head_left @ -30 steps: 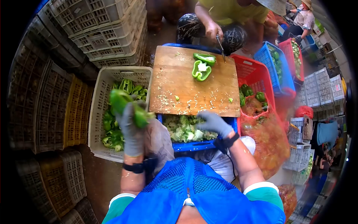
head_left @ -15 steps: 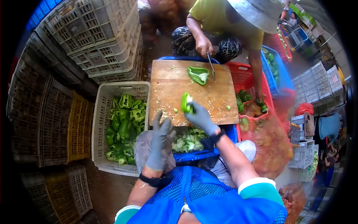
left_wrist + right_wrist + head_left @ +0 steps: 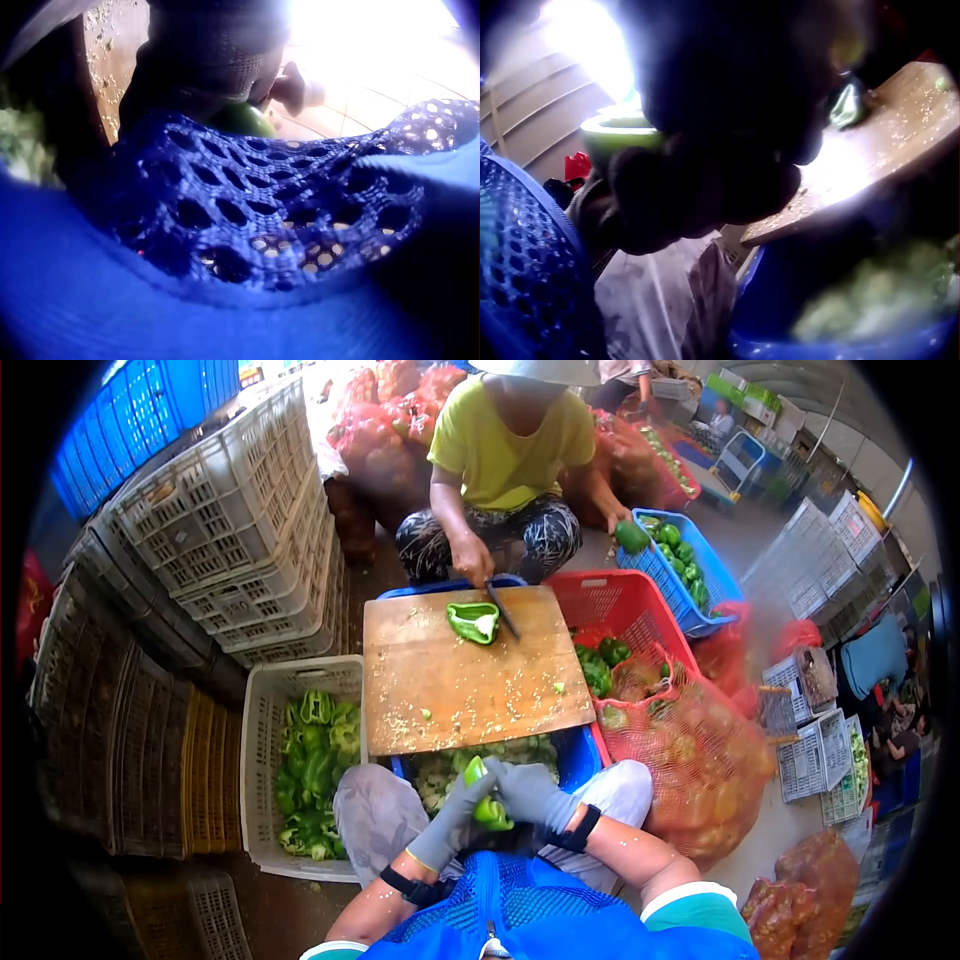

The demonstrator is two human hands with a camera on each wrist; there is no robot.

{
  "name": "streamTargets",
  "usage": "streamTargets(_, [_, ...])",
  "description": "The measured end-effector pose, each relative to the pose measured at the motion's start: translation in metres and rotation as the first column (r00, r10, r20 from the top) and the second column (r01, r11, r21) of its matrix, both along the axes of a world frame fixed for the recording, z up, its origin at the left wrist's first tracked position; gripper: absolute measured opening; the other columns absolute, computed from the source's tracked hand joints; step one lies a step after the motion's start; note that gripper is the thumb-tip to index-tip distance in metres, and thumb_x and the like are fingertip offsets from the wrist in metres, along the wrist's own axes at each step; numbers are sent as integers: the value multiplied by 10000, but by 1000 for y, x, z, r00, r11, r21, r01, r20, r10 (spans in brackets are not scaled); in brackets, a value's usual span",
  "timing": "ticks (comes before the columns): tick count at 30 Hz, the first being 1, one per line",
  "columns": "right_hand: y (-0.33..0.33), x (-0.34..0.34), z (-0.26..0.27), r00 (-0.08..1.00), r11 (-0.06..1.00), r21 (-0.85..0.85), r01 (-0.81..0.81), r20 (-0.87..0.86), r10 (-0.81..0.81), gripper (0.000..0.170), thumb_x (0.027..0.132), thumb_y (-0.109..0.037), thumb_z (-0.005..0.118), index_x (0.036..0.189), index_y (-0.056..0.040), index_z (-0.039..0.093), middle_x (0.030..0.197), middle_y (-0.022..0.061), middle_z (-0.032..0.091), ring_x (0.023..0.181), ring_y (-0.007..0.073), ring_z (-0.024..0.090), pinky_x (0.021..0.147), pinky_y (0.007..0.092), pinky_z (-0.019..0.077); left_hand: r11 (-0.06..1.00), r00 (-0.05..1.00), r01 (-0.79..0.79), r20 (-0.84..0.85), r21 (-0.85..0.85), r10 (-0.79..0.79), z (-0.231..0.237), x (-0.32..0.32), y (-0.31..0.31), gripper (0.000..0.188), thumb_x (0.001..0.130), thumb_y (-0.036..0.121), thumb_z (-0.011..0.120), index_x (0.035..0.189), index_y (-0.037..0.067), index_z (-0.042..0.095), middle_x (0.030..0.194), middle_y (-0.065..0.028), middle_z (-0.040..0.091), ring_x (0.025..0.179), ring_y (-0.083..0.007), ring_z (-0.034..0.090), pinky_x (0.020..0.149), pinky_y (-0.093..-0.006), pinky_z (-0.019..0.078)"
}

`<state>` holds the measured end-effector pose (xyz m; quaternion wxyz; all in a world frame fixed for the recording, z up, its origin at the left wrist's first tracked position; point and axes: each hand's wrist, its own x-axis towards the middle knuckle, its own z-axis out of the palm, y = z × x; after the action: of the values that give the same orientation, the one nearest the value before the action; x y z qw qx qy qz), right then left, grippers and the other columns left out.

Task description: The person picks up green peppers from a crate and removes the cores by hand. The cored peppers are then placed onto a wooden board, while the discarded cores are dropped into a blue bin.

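Both gloved hands are together over the lap, just below the cutting board (image 3: 470, 700). The left hand (image 3: 447, 825) grips a green pepper half (image 3: 490, 810) from the left, and the right hand (image 3: 533, 794) has its fingers curled on its upper right side. In the right wrist view the cut rim of the pepper half (image 3: 622, 129) shows beside dark, shadowed fingers. Another pepper half (image 3: 474, 622) lies on the board with its cut side showing, beside a knife (image 3: 503, 612) held by a person opposite. A blue bin (image 3: 578, 753) of pale green scraps stands under the board.
At the left stands a white crate (image 3: 258, 760) of cut peppers, with stacked crates (image 3: 225, 510) behind. On the right are a red crate (image 3: 640, 595) with whole peppers, a red mesh sack (image 3: 700, 770) and a blue crate (image 3: 690, 622). The person opposite (image 3: 510, 450) holds a whole pepper (image 3: 631, 537).
The right hand has brought the pepper half from the board down to the lap, where the left hand has joined it. The person opposite has moved an arm from the red crate to the blue crate.
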<state>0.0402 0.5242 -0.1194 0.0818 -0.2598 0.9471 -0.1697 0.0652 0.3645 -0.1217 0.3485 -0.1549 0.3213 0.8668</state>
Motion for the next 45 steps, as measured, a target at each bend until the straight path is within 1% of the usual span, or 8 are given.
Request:
streamTargets(5, [7,-4,-19,983,971,-158,178,81,-167,289,822,-273,581,1000,-49,537,829,156,654,638,326,634,571,442,494,1000,996,10,-92,-15,-11,-6,-2,10,382,835,181,676,1157,91,492,915,-40,600,734,-173,620,665,-320,548])
streamTargets(7, [11,-19,-46,988,600,-786,151,127,-83,261,896,-303,516,927,-51,574,722,72,627,572,208,610,522,360,493,987,982,55,-184,148,-27,6,-4,1,411,796,133,674,1162,99,490,944,-66,595,760,-192,619,677,-333,546])
streamTargets(10, [11,-13,-16,514,19,-515,857,857,40,355,958,-363,413,863,-81,606,624,12,558,547,61,536,445,191,420,992,956,-112,-278,-65,90,22,-10,-26,446,756,75,633,1177,76,486,964,-80,587,825,-181,611,697,-302,536])
streamTargets(14, [28,-45,-35,759,988,55,142,635,-144,577,862,-554,513,1036,-17,630,898,161,675,822,330,639,770,397,493,734,750,-600,-542,-318,379,68,-14,-109,453,781,112,662,1203,96,498,1055,-31,555,883,-147,580,757,-267,510])
streamTargets(22, [-77,-201,-61,971,999,0,55,-233,-53,388,837,-189,526,1200,-51,513,1237,172,504,1172,318,478,865,421,487,-110,700,-698,-706,-708,108,3,13,-215,628,839,166,658,1376,2,375,1314,-162,475,1198,-216,470,1000,-293,379])
streamTargets(31, [-50,-220,-80,948,970,-5,242,212,-236,419,754,-123,633,1151,-64,509,1015,211,622,929,339,617,795,399,507,824,840,-507,-361,-252,405,48,1,-113,499,898,158,601,1334,5,413,1277,-176,504,1146,-293,533,911,-374,485])
streamTargets(37, [-20,-42,10,825,789,-614,17,455,337,523,675,-300,797,1060,-42,556,954,87,624,898,156,581,791,307,473,843,969,-195,229,502,88,-19,-24,-46,470,906,254,601,1331,130,442,1203,-143,561,1071,-295,576,938,-449,471])
streamTargets(45, [-9,34,44,931,786,-619,9,292,219,458,662,-263,802,1007,-85,558,898,109,589,851,240,582,768,340,470,937,936,-349,-44,7,349,-5,5,-7,494,857,68,550,1317,142,387,981,-135,586,850,-254,607,753,-389,538])
